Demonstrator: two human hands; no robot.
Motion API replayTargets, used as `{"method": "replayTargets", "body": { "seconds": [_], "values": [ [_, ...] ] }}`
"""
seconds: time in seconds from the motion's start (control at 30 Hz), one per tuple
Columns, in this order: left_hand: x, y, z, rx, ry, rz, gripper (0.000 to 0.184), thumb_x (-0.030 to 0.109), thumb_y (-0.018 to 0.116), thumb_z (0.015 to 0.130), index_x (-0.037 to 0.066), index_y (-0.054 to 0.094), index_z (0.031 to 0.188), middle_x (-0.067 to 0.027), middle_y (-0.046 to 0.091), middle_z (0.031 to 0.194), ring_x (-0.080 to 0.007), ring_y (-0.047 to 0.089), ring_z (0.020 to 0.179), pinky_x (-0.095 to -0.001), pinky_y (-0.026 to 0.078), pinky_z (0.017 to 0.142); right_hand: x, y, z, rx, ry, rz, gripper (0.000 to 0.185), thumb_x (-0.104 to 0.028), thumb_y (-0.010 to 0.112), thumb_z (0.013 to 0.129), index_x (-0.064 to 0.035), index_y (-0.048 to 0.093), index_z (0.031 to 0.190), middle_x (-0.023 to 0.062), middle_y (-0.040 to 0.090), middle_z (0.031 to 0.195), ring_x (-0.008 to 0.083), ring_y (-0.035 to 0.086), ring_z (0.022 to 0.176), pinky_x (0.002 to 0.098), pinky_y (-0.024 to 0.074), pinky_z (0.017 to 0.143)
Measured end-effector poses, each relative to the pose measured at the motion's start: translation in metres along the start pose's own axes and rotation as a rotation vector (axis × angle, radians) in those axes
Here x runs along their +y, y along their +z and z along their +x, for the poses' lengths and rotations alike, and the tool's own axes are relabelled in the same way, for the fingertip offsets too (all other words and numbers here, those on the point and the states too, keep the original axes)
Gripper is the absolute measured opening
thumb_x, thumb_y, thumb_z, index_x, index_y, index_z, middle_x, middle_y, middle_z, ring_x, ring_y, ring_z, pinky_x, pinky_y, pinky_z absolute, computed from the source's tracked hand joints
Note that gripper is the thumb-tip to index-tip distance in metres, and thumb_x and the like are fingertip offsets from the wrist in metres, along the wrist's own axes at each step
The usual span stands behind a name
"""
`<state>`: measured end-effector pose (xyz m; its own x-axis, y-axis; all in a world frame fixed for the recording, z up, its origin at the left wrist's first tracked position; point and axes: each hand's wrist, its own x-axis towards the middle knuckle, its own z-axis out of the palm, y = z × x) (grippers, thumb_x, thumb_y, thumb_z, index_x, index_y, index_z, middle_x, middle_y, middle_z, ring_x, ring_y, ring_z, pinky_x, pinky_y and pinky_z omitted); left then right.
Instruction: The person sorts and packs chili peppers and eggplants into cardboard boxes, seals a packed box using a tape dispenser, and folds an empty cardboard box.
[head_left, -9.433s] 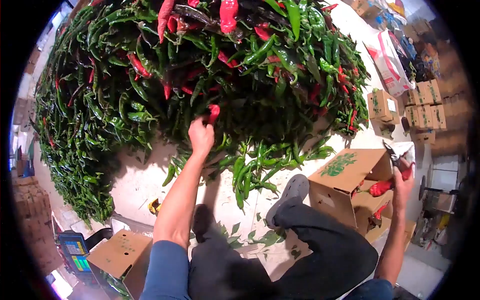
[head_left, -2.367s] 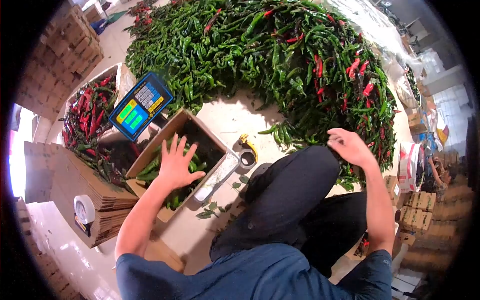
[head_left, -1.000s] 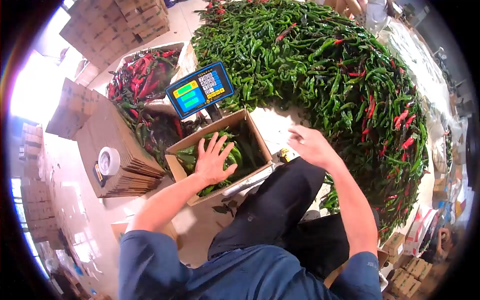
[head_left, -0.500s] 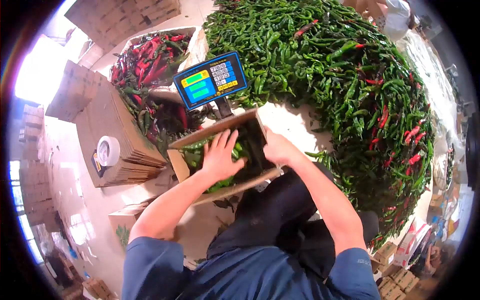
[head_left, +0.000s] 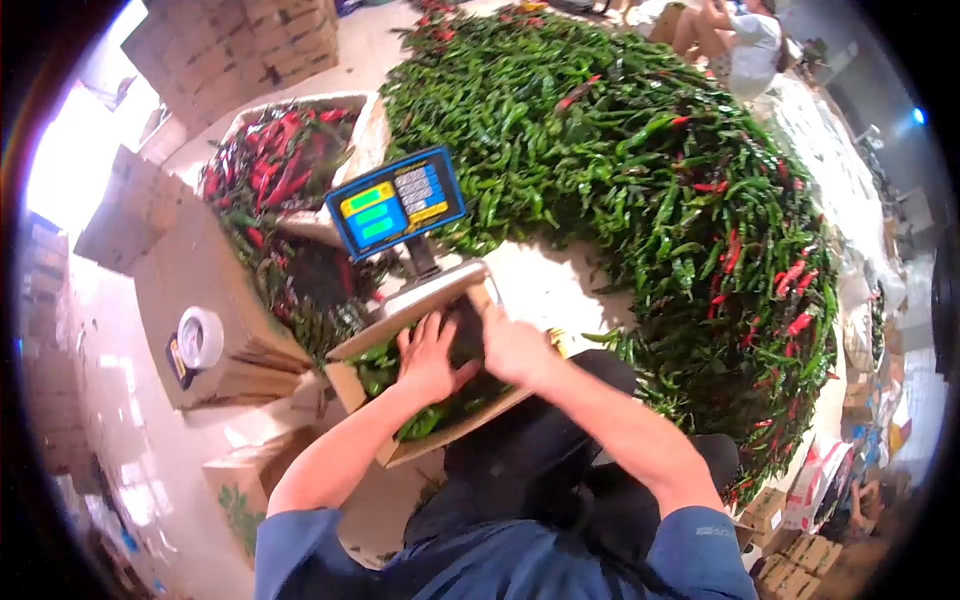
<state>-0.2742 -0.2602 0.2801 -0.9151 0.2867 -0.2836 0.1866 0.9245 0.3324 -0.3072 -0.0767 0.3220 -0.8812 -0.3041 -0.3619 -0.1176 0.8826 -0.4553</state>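
An open cardboard box (head_left: 462, 418) of green chili peppers (head_left: 376, 368) sits tilted in front of my body. My left hand (head_left: 428, 362) lies on the peppers with its fingers spread, pressing down inside the box. At the right end of the box, my right hand (head_left: 515, 347) is closed around the end wall, its fingertips partly hidden. Just behind the box stands a digital scale with a lit display (head_left: 395, 203). Part of its metal platform (head_left: 432, 287) shows past the box's far wall.
A large heap of green chilies (head_left: 560, 150) curves around the right. Red chilies (head_left: 285, 160) fill a white foam crate (head_left: 372, 130) at the left. A tape roll (head_left: 200, 337) rests on stacked flat cardboard (head_left: 190, 270). Another person (head_left: 750, 45) sits beyond the heap.
The box has come slightly toward me, uncovering part of the scale platform. Both hands have moved along with it. The view has shifted, bringing a person into sight at the top right.
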Motion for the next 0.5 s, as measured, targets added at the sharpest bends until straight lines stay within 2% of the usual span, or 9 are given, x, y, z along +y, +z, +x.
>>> {"method": "replayTargets", "body": {
  "seconds": [0.03,0.1,0.13,0.23,0.27,0.37,0.4,0.47,0.5],
  "values": [
    [-0.006,0.005,-0.003,-0.008,0.016,-0.004,0.09,0.054,0.068,0.083,0.011,0.032,0.153,-0.018,0.029,0.158,-0.035,0.026,0.147,-0.0565,0.015,0.117,-0.001,0.012,-0.003,0.1,-0.072,-0.093,0.043,-0.01,0.055,0.079,0.0063,0.05,0.117,0.0331,0.066,0.097,0.0473,0.066,0.091,0.0509,0.0539,0.08],
    [-0.004,0.0,-0.012,0.056,0.084,-0.047,0.09,0.054,0.067,0.084,0.011,0.031,0.154,-0.0184,0.027,0.159,-0.0352,0.025,0.147,-0.0567,0.015,0.117,0.02,-0.014,0.004,-0.046,0.063,0.071,0.04,-0.008,0.052,0.08,0.0069,0.05,0.117,0.0318,0.066,0.097,0.0475,0.066,0.087,0.0512,0.0532,0.082],
    [0.001,-0.005,-0.015,0.064,0.081,-0.018,0.088,0.052,0.066,0.086,0.009,0.031,0.154,-0.0184,0.028,0.159,-0.0343,0.026,0.147,-0.0564,0.016,0.117,0.029,-0.023,0.004,-0.017,0.103,0.137,0.04,-0.008,0.051,0.082,0.0069,0.049,0.118,0.0311,0.067,0.099,0.0456,0.067,0.09,0.0504,0.0525,0.084],
    [0.0,-0.008,-0.015,0.095,0.098,-0.099,0.083,0.049,0.064,0.088,0.007,0.032,0.153,-0.0189,0.033,0.157,-0.0344,0.032,0.145,-0.0558,0.018,0.115,0.028,-0.024,-0.007,-0.106,0.07,0.152,0.04,-0.009,0.051,0.082,0.0062,0.049,0.119,0.0307,0.067,0.102,0.0444,0.066,0.096,0.05,0.0515,0.087],
    [0.001,-0.009,-0.019,0.182,0.117,-0.156,0.068,0.043,0.063,0.091,0.004,0.046,0.144,-0.0197,0.038,0.154,-0.0348,0.039,0.14,-0.0549,0.023,0.113,0.025,-0.02,-0.011,-0.05,0.075,0.078,0.034,-0.01,0.05,0.085,0.0075,0.051,0.114,0.0285,0.067,0.098,0.0446,0.066,0.095,0.0507,0.0516,0.085],
    [0.002,-0.04,-0.044,0.237,0.049,-0.102,0.053,0.038,0.065,0.091,0.002,0.059,0.13,-0.0208,0.043,0.15,-0.0352,0.043,0.136,-0.0515,0.03,0.11,0.034,-0.011,-0.013,0.002,0.109,0.096,0.034,-0.013,0.05,0.087,0.0066,0.053,0.114,0.0284,0.068,0.098,0.0441,0.066,0.095,0.0509,0.0521,0.085],
    [0.0,-0.053,-0.058,0.378,0.033,-0.174,0.042,0.029,0.069,0.089,0.001,0.065,0.119,-0.0211,0.049,0.144,-0.0349,0.047,0.132,-0.0476,0.036,0.107,0.036,-0.01,-0.015,0.003,0.116,0.108,0.033,-0.014,0.05,0.087,0.0062,0.054,0.113,0.0282,0.068,0.098,0.0438,0.066,0.095,0.0508,0.0523,0.084],
    [-0.02,-0.059,-0.087,0.699,-0.054,-0.121,0.047,0.019,0.075,0.083,0.001,0.061,0.124,-0.0198,0.058,0.133,-0.0356,0.053,0.124,-0.0466,0.039,0.106,0.039,-0.011,-0.019,0.007,0.13,0.132,0.032,-0.016,0.051,0.088,0.0053,0.056,0.111,0.0277,0.068,0.099,0.0433,0.067,0.094,0.0507,0.0526,0.084],
    [-0.034,-0.058,-0.101,0.77,-0.129,-0.099,0.054,0.02,0.076,0.082,0.002,0.057,0.13,-0.0188,0.059,0.13,-0.0366,0.053,0.124,-0.0479,0.041,0.104,0.039,-0.01,-0.02,-0.001,0.148,0.118,0.032,-0.018,0.051,0.089,0.006,0.057,0.11,0.0282,0.068,0.099,0.0435,0.067,0.096,0.0506,0.0521,0.086]
  ]
}}
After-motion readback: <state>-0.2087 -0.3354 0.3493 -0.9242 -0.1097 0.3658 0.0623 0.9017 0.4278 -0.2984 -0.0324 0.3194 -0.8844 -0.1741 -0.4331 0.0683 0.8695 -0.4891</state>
